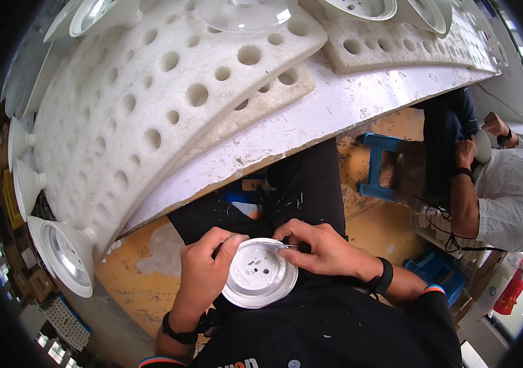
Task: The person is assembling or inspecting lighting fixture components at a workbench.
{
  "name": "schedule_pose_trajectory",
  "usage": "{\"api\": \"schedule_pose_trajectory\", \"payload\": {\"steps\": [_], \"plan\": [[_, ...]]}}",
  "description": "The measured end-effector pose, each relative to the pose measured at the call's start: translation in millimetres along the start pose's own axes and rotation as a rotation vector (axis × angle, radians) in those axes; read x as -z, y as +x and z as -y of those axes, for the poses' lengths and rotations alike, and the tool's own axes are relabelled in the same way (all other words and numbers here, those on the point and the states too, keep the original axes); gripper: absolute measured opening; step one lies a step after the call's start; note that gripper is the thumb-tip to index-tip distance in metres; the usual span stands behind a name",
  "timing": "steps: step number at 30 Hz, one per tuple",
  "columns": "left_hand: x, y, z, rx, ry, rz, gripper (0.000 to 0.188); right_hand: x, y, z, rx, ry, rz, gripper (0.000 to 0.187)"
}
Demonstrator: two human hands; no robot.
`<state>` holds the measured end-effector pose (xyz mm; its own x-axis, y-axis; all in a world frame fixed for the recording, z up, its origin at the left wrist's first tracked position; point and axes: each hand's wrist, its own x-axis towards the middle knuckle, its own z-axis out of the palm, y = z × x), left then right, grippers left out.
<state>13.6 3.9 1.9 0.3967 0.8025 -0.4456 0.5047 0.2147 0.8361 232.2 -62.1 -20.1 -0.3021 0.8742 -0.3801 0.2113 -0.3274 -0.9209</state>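
A round white LED lamp housing (255, 288) rests in my lap, its open face turned up. Inside it lies a white LED board (253, 268) with small yellowish chips and dark parts. My left hand (207, 260) is at the housing's upper left rim, thumb and finger pinched together; what they pinch is too small to tell. From the other side, my right hand (319, 246) grips a thin metal tool (273, 245), perhaps tweezers, which lies across the upper part of the housing. Its tip points toward my left fingers.
A table (310, 132) stands ahead, bearing white foam boards (175, 86) with round holes. Reflector lamps (65, 254) line their left and far edges. At right, a seated co-worker (510, 190) holds a white lamp part, near a blue stool (375, 165). Another blue stool (436, 276) is behind my right arm.
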Motion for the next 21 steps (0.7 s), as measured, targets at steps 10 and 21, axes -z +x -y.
{"api": "schedule_pose_trajectory", "payload": {"steps": [10,21], "plan": [[18,1,16,0.124,-0.374,0.262,0.053,-2,-3,-7,0.032,0.017,-0.035,0.024],[4,1,-6,0.022,-0.074,0.347,0.025,8,-18,12,0.24,-0.353,-0.212,0.038]]}}
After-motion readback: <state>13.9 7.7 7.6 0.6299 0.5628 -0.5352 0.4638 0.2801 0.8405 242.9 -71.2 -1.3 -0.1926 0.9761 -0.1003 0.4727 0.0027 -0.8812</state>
